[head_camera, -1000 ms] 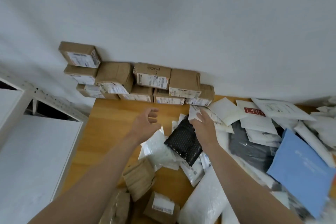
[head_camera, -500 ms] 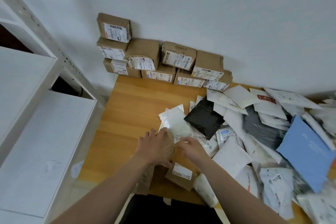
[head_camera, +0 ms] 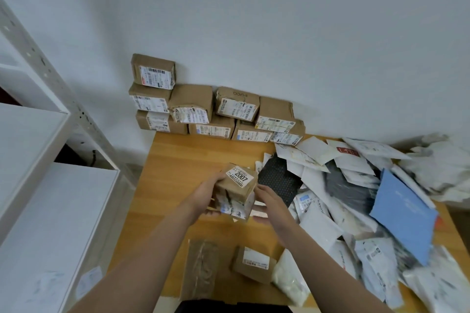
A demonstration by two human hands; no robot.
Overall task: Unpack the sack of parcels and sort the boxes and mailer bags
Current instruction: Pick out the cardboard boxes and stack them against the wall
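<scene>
**Two-box carry, top box loose: drop risk**

Both hands were up over the table (head_camera: 178, 160) with the held boxes (head_camera: 237, 187) between them: what looked like two small cartons stacked, the "2007" label on the upper one.

- Left hand (head_camera: 203, 197): fingers wrapped round the left side of the pair.
- Right hand (head_camera: 270, 202): thumb on the right face, fingers low near the bottom edge. Motion blur there, so couldn't tell whether they were curled or flat.

Likely destination, my guess: the box stack (head_camera: 216, 112) against the wall. Mailer pile (head_camera: 338, 201) was spread over the right half of the table. Small box (head_camera: 253, 264) and flat brown parcel (head_camera: 201, 269) lay unsorted at the near edge.

Risks:
- Nothing tied the upper carton to the lower; a tilt or uneven squeeze could slide it off.
- The wall stack was uneven and three high at its left end; a hard set-down could knock it over.
- A low reach could drag the black bubble mailer (head_camera: 278, 180), just beside the right hand.
</scene>
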